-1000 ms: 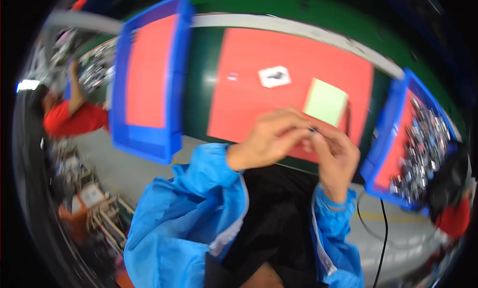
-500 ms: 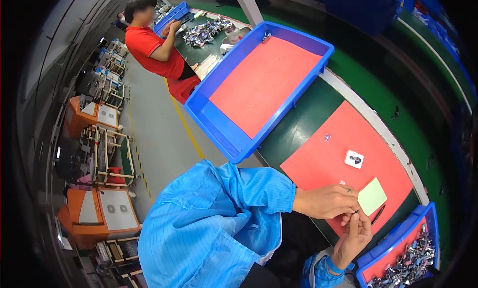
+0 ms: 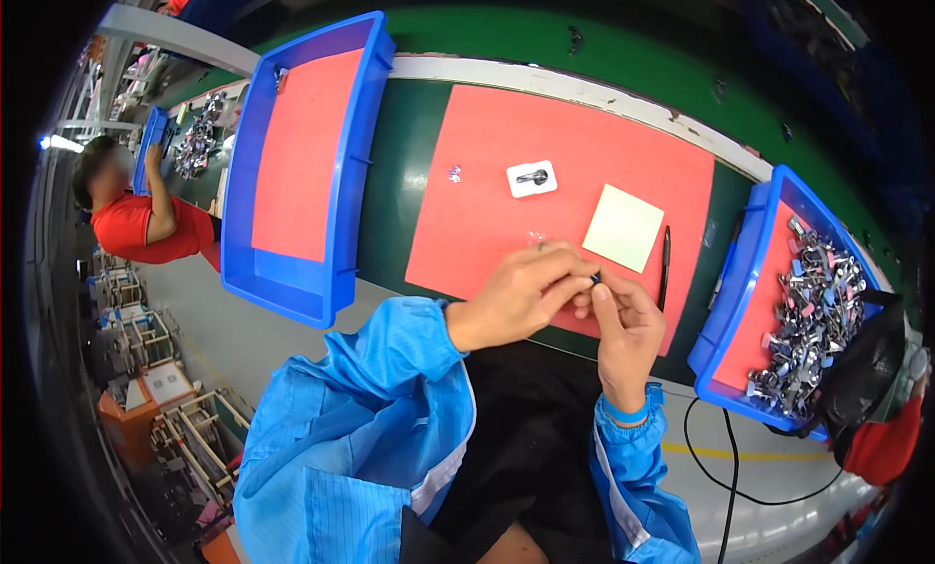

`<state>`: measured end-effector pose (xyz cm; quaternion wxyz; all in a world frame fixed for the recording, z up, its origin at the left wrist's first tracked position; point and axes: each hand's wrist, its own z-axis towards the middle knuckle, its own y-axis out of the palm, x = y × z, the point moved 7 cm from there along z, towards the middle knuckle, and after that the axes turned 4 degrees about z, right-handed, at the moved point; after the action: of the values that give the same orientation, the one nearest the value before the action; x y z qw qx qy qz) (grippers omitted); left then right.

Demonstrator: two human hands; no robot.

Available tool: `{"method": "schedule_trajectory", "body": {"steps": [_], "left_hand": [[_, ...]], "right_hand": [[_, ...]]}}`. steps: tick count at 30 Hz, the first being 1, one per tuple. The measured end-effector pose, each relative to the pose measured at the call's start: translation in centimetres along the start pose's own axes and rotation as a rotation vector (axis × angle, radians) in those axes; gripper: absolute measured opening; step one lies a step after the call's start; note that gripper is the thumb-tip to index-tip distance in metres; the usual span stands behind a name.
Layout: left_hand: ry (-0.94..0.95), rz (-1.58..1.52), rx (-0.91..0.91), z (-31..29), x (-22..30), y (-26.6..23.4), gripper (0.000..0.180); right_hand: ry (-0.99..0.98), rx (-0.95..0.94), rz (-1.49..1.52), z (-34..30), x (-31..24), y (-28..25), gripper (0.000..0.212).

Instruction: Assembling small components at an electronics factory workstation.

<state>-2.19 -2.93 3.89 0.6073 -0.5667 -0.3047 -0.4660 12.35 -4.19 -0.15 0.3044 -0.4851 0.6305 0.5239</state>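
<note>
My left hand [image 3: 527, 289] and my right hand [image 3: 625, 332] meet over the near edge of a red mat [image 3: 467, 233]. Between their fingertips is a small dark piece [image 3: 595, 278], mostly covered, so its kind does not show. Both hands pinch it. Just beyond them lies a pale yellow pad of paper [image 3: 624, 227], with a black pen [image 3: 666, 268] to its right. Farther back on the mat sits a small white square holder [image 3: 532, 178] with a black part on it. Tiny clear pieces [image 3: 536, 238] lie just past my left hand, and more shiny bits [image 3: 455, 174] farther left.
At left stands a blue tray [image 3: 338, 184], red-lined, with one small metal part in its far corner. Another blue tray [image 3: 708, 355] at right holds many small metal parts. A person in red [image 3: 136, 221] works at the far left. Black cables [image 3: 732, 467] hang at lower right.
My view has swung to the right, so the mat and hands now appear nearer the middle and the right tray shows more fully. My hands still pinch the small piece together.
</note>
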Motion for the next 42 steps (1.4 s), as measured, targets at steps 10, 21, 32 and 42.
{"method": "schedule_trajectory", "body": {"steps": [10, 21, 32, 42], "left_hand": [[0.233, 0.641, 0.200, 3.0, 0.2, -4.0, 0.010], [0.098, 0.818, 0.139, 4.9, -1.8, -4.7, 0.008], [0.222, 1.095, 0.042, 3.3, -0.1, -4.6, 0.029], [0.097, 0.958, -0.014, 5.4, -1.3, -5.0, 0.013]], "right_hand": [[-0.150, 0.107, -0.245, -1.6, -4.7, -3.3, 0.021], [-0.343, 0.141, -0.313, -4.7, -7.5, -3.5, 0.016], [-0.467, 0.323, -0.373, -5.7, -10.5, -6.6, 0.017], [-0.671, 0.662, -0.483, -7.6, -14.5, -12.2, 0.018]]}}
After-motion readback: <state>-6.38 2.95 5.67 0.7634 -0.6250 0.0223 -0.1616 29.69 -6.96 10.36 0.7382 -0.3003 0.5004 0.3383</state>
